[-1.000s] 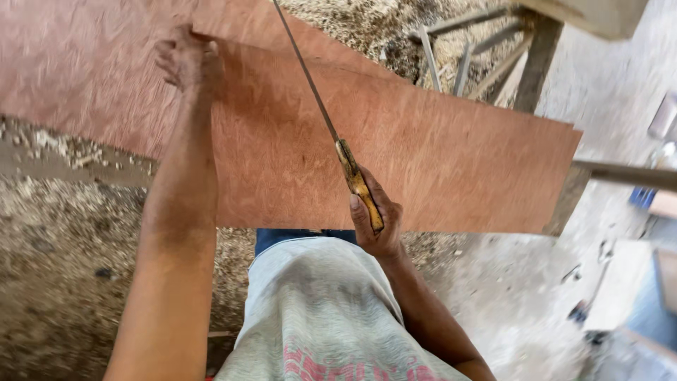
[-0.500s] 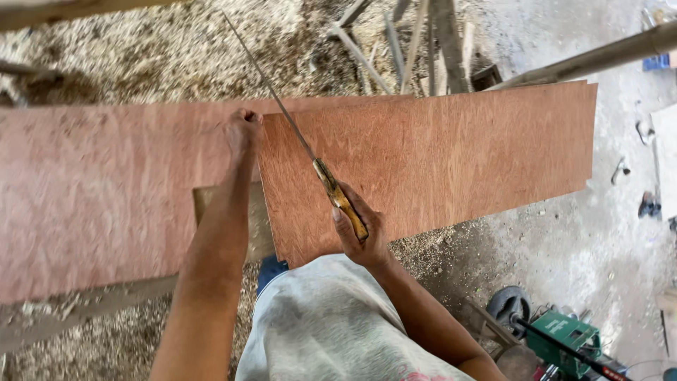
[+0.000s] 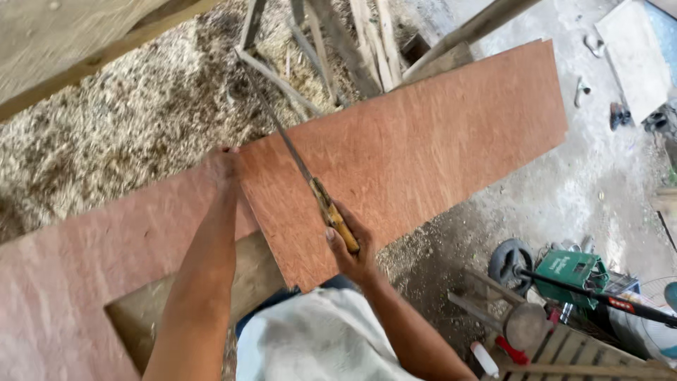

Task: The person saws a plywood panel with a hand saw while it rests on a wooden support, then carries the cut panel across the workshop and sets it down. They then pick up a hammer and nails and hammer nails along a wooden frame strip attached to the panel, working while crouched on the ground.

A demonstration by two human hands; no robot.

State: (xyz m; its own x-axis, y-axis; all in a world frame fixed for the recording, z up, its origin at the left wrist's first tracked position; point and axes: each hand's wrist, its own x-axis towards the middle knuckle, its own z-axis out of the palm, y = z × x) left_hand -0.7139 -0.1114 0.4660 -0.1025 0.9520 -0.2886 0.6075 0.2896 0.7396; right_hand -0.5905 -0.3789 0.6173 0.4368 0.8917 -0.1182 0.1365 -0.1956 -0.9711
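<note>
Sawing the plywood sheet [image 3: 423,155]

My right hand [image 3: 352,250] grips the handsaw [image 3: 310,187] handle tight, blade running toward eleven o'clock; my left hand [image 3: 224,162] presses flat at the sheet's far edge.

Sawdust and wood shavings [image 3: 120,127] cover the ground far left. Bare concrete floor [image 3: 599,176] at right, daylit. Wooden frame pieces [image 3: 331,49] far centre. Green machine [image 3: 571,269] and slatted wooden pallet [image 3: 571,353] near right.
</note>
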